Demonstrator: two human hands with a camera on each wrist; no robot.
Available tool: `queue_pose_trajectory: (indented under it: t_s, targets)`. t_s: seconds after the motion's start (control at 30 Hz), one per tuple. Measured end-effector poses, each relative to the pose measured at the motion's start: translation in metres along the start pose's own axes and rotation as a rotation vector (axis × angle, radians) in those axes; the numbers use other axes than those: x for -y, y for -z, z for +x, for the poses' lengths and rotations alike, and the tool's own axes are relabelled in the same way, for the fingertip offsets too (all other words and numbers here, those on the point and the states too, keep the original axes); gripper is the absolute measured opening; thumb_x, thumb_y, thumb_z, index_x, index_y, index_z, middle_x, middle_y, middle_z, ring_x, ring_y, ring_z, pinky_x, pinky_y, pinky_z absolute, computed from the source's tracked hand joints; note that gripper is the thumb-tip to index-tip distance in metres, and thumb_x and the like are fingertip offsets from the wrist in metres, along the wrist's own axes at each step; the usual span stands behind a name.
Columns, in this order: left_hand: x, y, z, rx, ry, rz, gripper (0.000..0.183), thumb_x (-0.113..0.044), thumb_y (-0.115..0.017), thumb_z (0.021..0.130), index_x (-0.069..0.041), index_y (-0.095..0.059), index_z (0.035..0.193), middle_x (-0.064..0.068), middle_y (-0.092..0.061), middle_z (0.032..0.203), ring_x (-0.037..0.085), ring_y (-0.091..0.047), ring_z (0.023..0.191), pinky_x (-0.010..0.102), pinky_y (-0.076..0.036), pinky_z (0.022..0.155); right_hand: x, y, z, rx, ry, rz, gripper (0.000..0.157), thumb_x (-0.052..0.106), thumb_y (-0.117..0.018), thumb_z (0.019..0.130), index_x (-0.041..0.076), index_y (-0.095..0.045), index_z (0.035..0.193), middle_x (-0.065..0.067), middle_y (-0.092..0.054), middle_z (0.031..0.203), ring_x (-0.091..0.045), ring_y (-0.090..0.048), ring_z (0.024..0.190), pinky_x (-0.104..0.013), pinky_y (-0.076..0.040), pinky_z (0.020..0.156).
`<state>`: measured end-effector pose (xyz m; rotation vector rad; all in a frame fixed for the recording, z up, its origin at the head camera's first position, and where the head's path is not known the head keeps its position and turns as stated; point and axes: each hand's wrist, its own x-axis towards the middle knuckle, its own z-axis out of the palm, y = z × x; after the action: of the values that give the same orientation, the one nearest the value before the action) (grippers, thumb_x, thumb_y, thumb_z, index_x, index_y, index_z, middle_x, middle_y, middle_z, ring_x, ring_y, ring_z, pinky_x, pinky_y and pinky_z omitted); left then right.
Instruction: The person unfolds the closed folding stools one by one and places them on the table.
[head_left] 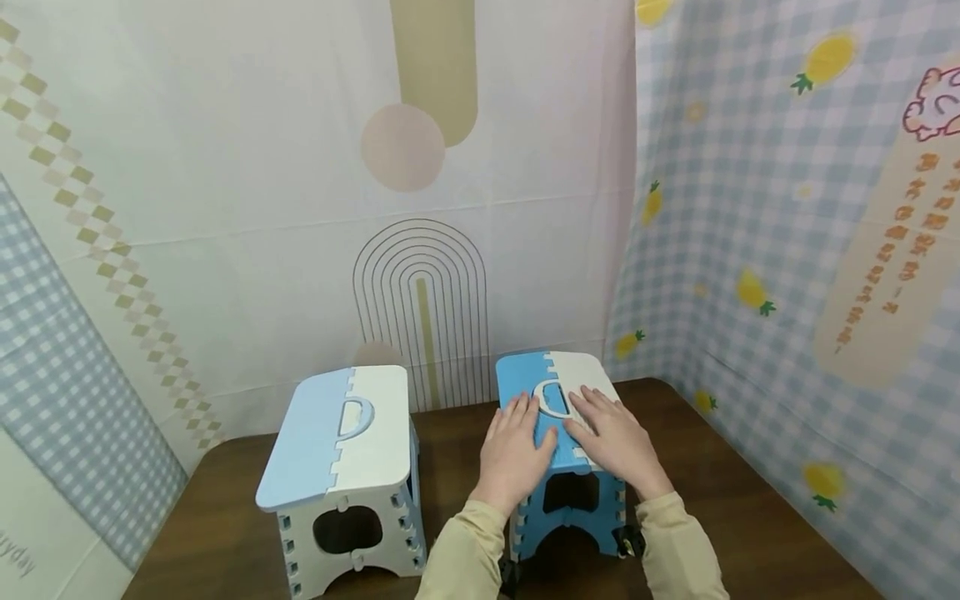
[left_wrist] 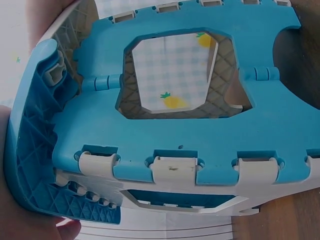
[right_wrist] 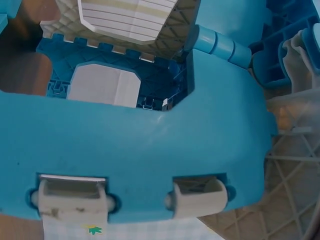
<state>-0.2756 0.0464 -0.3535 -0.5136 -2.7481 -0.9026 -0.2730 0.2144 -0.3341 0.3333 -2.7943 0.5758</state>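
Observation:
A folding step stool (head_left: 567,521) with blue legs stands unfolded on the table. Its top has a bright blue half and a white half, with a white carry handle (head_left: 542,395) in the middle. My left hand (head_left: 517,454) lies with fingers extended on the blue half. On the white half rests my right hand (head_left: 618,437), fingers spread beside the handle. Seen from the left wrist, the blue end panel (left_wrist: 150,132) has a cut-out and hinges, and part of my left hand (left_wrist: 17,217) shows at the edge. The right wrist view shows the same panel (right_wrist: 125,140) close up.
A second unfolded stool (head_left: 375,450), light blue and white with a light blue handle, stands to the left on the dark wooden table (head_left: 217,500). Behind the table hangs a patterned cloth (head_left: 300,292); a checked pineapple cloth (head_left: 720,233) covers the right side.

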Motion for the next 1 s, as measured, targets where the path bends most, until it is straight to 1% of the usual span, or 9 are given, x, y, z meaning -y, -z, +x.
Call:
queue_pose_trajectory:
  t_s: [0.27, 0.47, 0.6, 0.7, 0.9, 1.0]
  targets:
    - [-0.001, 0.005, 0.007, 0.009, 0.01, 0.025, 0.057, -0.041, -0.041, 0.101, -0.009, -0.04, 0.148, 0.008, -0.036, 0.157, 0.024, -0.029, 0.148, 0.044, -0.022, 0.123, -0.001, 0.001, 0.009, 0.002, 0.008, -0.005, 0.053, 0.035, -0.05, 0.1, 0.003, -0.047, 0.143, -0.023, -0.038, 0.151, -0.043, -0.032, 0.142, -0.061, -0.024, 0.117]
    - [0.001, 0.0, 0.009, -0.007, 0.01, -0.011, 0.056, -0.04, -0.042, 0.101, -0.01, -0.04, 0.148, 0.008, -0.037, 0.156, 0.025, -0.03, 0.148, 0.045, -0.022, 0.123, -0.003, -0.001, 0.011, 0.017, 0.007, -0.003, 0.055, 0.036, -0.049, 0.1, 0.003, -0.046, 0.143, -0.024, -0.038, 0.152, -0.044, -0.031, 0.142, -0.063, -0.023, 0.116]
    - [0.0, -0.003, 0.009, 0.002, 0.009, -0.033, 0.056, -0.04, -0.042, 0.101, -0.01, -0.04, 0.148, 0.008, -0.036, 0.157, 0.024, -0.029, 0.148, 0.046, -0.022, 0.122, -0.005, -0.002, 0.01, 0.017, -0.003, -0.025, 0.055, 0.036, -0.048, 0.1, 0.003, -0.045, 0.144, -0.025, -0.039, 0.151, -0.045, -0.033, 0.141, -0.064, -0.023, 0.115]
    - [0.0, -0.002, 0.009, 0.013, 0.015, -0.028, 0.056, -0.041, -0.041, 0.101, -0.012, -0.039, 0.149, 0.007, -0.035, 0.157, 0.023, -0.028, 0.149, 0.045, -0.023, 0.123, -0.006, -0.002, 0.012, 0.027, -0.008, -0.038, 0.055, 0.036, -0.047, 0.1, 0.003, -0.044, 0.144, -0.024, -0.038, 0.151, -0.044, -0.032, 0.141, -0.064, -0.022, 0.116]
    - [0.002, 0.002, 0.013, -0.001, 0.024, -0.041, 0.056, -0.041, -0.042, 0.101, -0.012, -0.039, 0.149, 0.007, -0.035, 0.158, 0.024, -0.027, 0.149, 0.045, -0.024, 0.122, -0.006, -0.003, 0.021, 0.016, 0.009, -0.025, 0.055, 0.037, -0.046, 0.101, 0.003, -0.044, 0.144, -0.024, -0.038, 0.152, -0.044, -0.032, 0.142, -0.064, -0.022, 0.116]
    - [0.006, 0.001, 0.014, 0.006, 0.038, -0.047, 0.057, -0.04, -0.043, 0.101, -0.011, -0.038, 0.149, 0.007, -0.035, 0.157, 0.025, -0.028, 0.148, 0.046, -0.024, 0.122, -0.007, -0.007, 0.024, 0.045, 0.007, -0.018, 0.056, 0.038, -0.046, 0.101, 0.004, -0.043, 0.145, -0.023, -0.036, 0.153, -0.043, -0.03, 0.143, -0.064, -0.022, 0.116]
